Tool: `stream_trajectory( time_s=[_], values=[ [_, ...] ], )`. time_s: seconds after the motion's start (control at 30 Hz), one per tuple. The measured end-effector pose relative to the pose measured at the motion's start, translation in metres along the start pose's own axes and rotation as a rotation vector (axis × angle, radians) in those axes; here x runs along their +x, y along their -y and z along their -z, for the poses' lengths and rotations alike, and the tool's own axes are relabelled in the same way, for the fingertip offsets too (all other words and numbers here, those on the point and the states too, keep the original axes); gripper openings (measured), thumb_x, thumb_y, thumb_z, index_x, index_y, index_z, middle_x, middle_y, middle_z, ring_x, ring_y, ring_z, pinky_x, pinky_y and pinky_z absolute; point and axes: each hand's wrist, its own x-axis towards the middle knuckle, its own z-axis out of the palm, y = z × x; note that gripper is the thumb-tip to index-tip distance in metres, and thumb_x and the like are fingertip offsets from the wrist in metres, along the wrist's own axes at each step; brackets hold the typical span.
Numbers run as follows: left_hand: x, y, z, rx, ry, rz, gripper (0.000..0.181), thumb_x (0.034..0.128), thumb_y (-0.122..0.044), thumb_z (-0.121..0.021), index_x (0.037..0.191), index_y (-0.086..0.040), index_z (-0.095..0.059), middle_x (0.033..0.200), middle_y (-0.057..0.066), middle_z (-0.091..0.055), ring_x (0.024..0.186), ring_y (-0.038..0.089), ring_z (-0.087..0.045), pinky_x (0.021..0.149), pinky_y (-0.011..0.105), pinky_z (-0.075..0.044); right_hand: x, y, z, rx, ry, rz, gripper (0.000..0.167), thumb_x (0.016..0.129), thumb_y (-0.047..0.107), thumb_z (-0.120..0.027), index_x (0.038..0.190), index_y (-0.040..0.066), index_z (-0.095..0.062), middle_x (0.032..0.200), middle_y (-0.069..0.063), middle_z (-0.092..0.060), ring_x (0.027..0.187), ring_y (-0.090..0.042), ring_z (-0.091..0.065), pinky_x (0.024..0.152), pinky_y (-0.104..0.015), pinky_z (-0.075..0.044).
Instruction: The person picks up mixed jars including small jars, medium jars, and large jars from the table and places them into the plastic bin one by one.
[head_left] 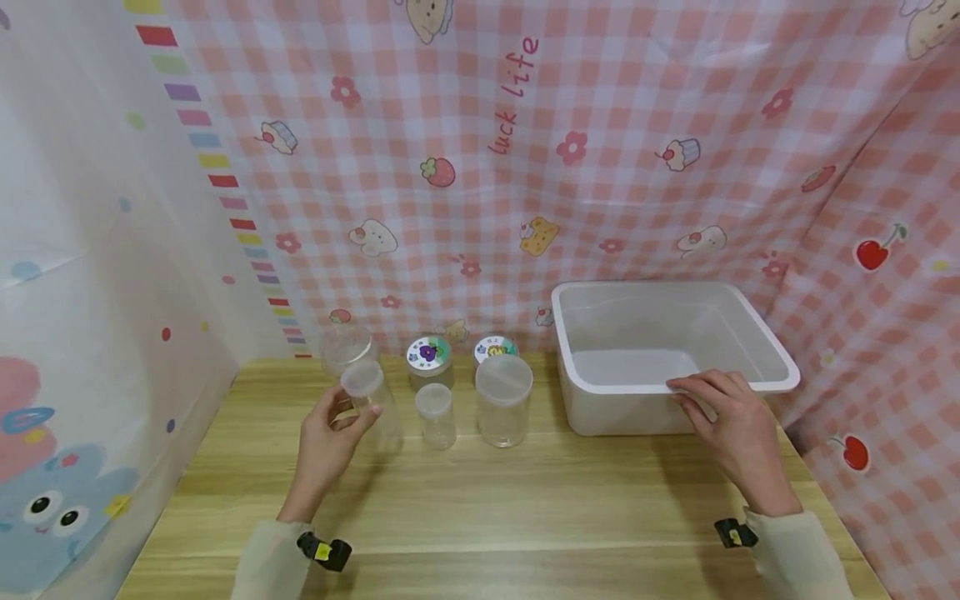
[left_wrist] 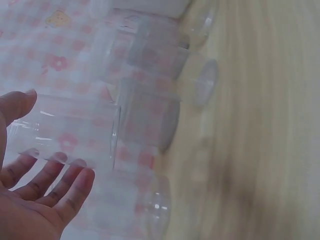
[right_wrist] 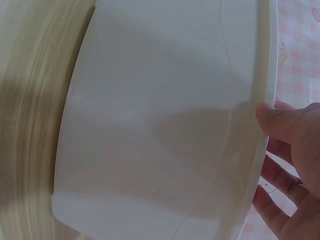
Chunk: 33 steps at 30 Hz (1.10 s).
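My left hand [head_left: 327, 442] holds a tall clear jar with a frosted lid [head_left: 362, 378] between thumb and fingers. In the left wrist view, the fingers of the left hand [left_wrist: 42, 190] curve round the clear jar [left_wrist: 75, 130], whose base appears raised off the table. Beside it stand a small lidded jar [head_left: 438, 421] and a wider lidded jar [head_left: 504, 404]. On the right, my right hand [head_left: 738, 433] grips the near rim of a white bin [head_left: 622, 408]. The right wrist view has the thumb of the right hand [right_wrist: 295, 160] outside the rim of the bin [right_wrist: 150, 125], fingers across it.
Behind the front jars are a jar with a purple-printed lid [head_left: 429, 354], another with a yellow-printed lid [head_left: 495, 347] and a clear round container [head_left: 347, 346]. A pink checked cloth [head_left: 480, 200] hangs at the back of the wooden table [head_left: 525, 517]; more cloth hangs at both sides.
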Motion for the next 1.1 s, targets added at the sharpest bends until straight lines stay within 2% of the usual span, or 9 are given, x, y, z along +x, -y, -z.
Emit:
stream_trajectory(
  time_s=[0.13, 0.23, 0.33, 0.37, 0.43, 0.47, 0.57, 0.83, 1.1],
  values=[
    [0.007, -0.010, -0.001, 0.011, 0.001, -0.018, 0.058, 0.0921, -0.028, -0.079, 0.141, -0.008, -0.054, 0.132, 0.015, -0.063, 0.117, 0.022, -0.060, 0.086, 0.009, -0.054, 0.002, -0.002, 0.001, -0.004, -0.003, 0.006, 0.035, 0.074, -0.001, -0.088, 0.104, 0.015, -0.080, 0.094, 0.000, -0.074, 0.086, -0.019, -0.059, 0.069, -0.027, -0.044],
    [0.010, -0.017, 0.000, 0.016, 0.002, -0.039, 0.058, 0.0922, -0.031, -0.079, 0.141, -0.009, -0.055, 0.132, 0.015, -0.064, 0.117, 0.024, -0.061, 0.085, 0.009, -0.054, 0.002, -0.002, 0.001, 0.001, -0.004, 0.013, 0.016, 0.091, 0.023, -0.079, 0.105, 0.014, -0.080, 0.095, -0.001, -0.074, 0.086, -0.020, -0.060, 0.070, -0.028, -0.044],
    [0.014, -0.024, -0.002, 0.006, 0.009, -0.062, 0.057, 0.0924, -0.030, -0.079, 0.140, -0.010, -0.055, 0.132, 0.016, -0.063, 0.116, 0.023, -0.062, 0.085, 0.010, -0.055, 0.001, -0.003, 0.002, 0.009, -0.003, 0.017, 0.033, 0.100, 0.041, -0.062, 0.105, 0.014, -0.080, 0.094, -0.001, -0.074, 0.086, -0.020, -0.060, 0.071, -0.029, -0.045],
    [0.015, -0.026, -0.002, 0.006, 0.009, -0.068, 0.057, 0.0923, -0.030, -0.079, 0.140, -0.010, -0.056, 0.132, 0.016, -0.064, 0.115, 0.022, -0.062, 0.085, 0.011, -0.056, 0.001, -0.003, 0.002, 0.010, -0.003, 0.015, 0.032, 0.100, 0.041, -0.062, 0.105, 0.014, -0.080, 0.094, -0.001, -0.074, 0.086, -0.020, -0.060, 0.071, -0.028, -0.045],
    [0.017, -0.030, -0.003, 0.006, 0.014, -0.075, 0.056, 0.0926, -0.030, -0.078, 0.140, -0.011, -0.056, 0.131, 0.016, -0.064, 0.114, 0.020, -0.062, 0.085, 0.011, -0.056, 0.001, -0.003, 0.002, 0.011, 0.001, 0.011, 0.018, 0.094, 0.027, -0.075, 0.105, 0.015, -0.080, 0.095, 0.000, -0.074, 0.086, -0.020, -0.060, 0.070, -0.028, -0.045],
    [0.018, -0.032, -0.003, 0.004, 0.018, -0.079, 0.055, 0.0928, -0.030, -0.078, 0.140, -0.011, -0.056, 0.131, 0.015, -0.064, 0.114, 0.019, -0.062, 0.086, 0.011, -0.056, 0.001, -0.003, 0.002, 0.010, 0.004, 0.009, 0.017, 0.088, 0.019, -0.081, 0.105, 0.015, -0.080, 0.095, 0.000, -0.074, 0.087, -0.020, -0.060, 0.071, -0.028, -0.045],
    [0.021, -0.039, -0.005, -0.001, 0.032, -0.091, 0.055, 0.0927, -0.031, -0.078, 0.140, -0.011, -0.056, 0.131, 0.014, -0.063, 0.116, 0.020, -0.062, 0.087, 0.012, -0.056, 0.001, -0.002, 0.001, 0.009, 0.006, 0.005, 0.038, 0.071, -0.001, -0.089, 0.105, 0.014, -0.080, 0.094, 0.000, -0.074, 0.087, -0.019, -0.060, 0.071, -0.028, -0.045],
    [0.032, -0.058, -0.012, -0.023, 0.071, -0.134, 0.056, 0.0936, -0.031, -0.077, 0.141, -0.012, -0.056, 0.132, 0.013, -0.063, 0.121, 0.025, -0.061, 0.090, 0.014, -0.055, 0.002, -0.001, 0.001, 0.007, 0.001, 0.008, 0.043, 0.068, -0.005, -0.089, 0.106, 0.014, -0.080, 0.095, -0.001, -0.074, 0.087, -0.021, -0.061, 0.072, -0.030, -0.045],
    [0.042, -0.072, -0.022, -0.052, 0.096, -0.177, 0.055, 0.0938, -0.030, -0.077, 0.140, -0.009, -0.056, 0.132, 0.016, -0.063, 0.119, 0.025, -0.061, 0.092, 0.022, -0.056, 0.002, -0.002, 0.001, -0.006, 0.006, 0.001, 0.038, 0.071, -0.001, -0.089, 0.105, 0.015, -0.080, 0.094, -0.001, -0.074, 0.087, -0.020, -0.060, 0.071, -0.028, -0.045]
  ],
)
